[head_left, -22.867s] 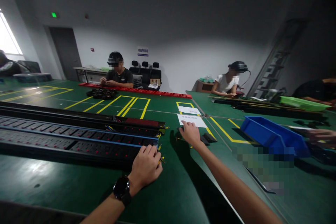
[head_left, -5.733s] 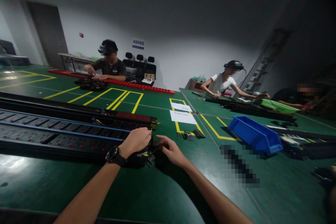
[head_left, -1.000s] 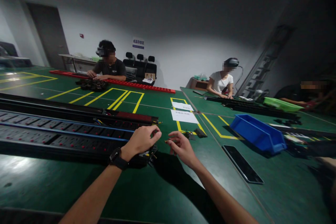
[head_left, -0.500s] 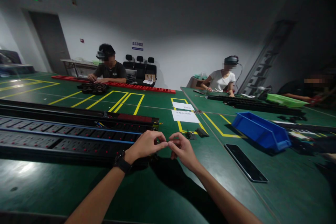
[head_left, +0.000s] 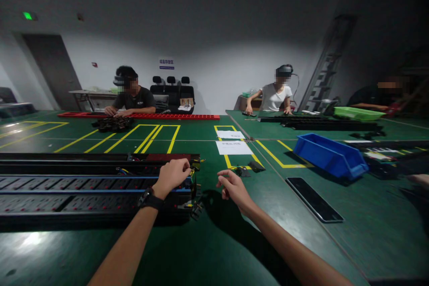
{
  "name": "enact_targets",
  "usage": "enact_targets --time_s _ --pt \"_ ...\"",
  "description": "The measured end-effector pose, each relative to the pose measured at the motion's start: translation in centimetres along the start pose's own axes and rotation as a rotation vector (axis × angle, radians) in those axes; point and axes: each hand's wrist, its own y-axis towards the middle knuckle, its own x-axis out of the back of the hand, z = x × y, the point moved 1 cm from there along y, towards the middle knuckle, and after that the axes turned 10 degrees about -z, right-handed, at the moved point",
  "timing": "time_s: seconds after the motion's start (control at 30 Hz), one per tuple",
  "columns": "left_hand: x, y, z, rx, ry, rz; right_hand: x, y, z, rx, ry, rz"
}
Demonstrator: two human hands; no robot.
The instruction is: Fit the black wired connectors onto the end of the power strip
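Long black power strips with rows of sockets, red dots and blue edges lie side by side at the left. My left hand, wearing a black watch, is over their right end, near the loose yellow wires. Its fingers are curled closed, and I cannot make out what is in them. My right hand hovers over the green table right of the strip ends, apart from the left hand. Its thumb and index finger are drawn together, the other fingers curled; anything between them is too small to tell.
Small black parts lie beyond my right hand, near white paper sheets. A phone and a blue bin stand at the right. Across the table, people work at a red rack, black strips and a green tray.
My hands, fingertips together before, have parted. The left moved back over the strip ends while the right stayed nearly in place. My view has turned slightly and levelled.
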Motion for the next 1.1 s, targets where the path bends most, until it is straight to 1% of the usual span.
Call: enact_targets --time_s 0.13,0.23,0.33,0.43,0.73,0.83,1.1 --pt "-0.4 1.1 -0.2 -0.001 0.043 -0.005 -0.1 0.5 -1.5 -0.022 -0.036 0.006" --pt "-0.9 1.2 -0.3 0.041 0.052 -0.016 -0.2 0.6 -2.0 -0.034 -0.081 0.036" --pt "-1.2 0.8 -0.2 0.091 0.071 -0.061 -0.2 0.6 -1.9 -0.036 -0.112 0.055" --pt "-1.4 0.4 -0.2 0.073 0.054 -0.084 -0.1 0.6 -1.7 -0.035 -0.127 0.061" --pt "-2.0 0.4 -0.2 0.073 0.073 -0.063 -0.2 0.5 -1.4 -0.036 -0.169 0.098" --pt "-2.1 0.4 -0.1 0.094 0.094 -0.064 -0.1 0.6 -1.4 -0.04 -0.187 0.117" --pt "-2.0 0.4 -0.3 0.111 0.097 -0.078 -0.1 0.7 -1.3 -0.052 -0.224 0.159"
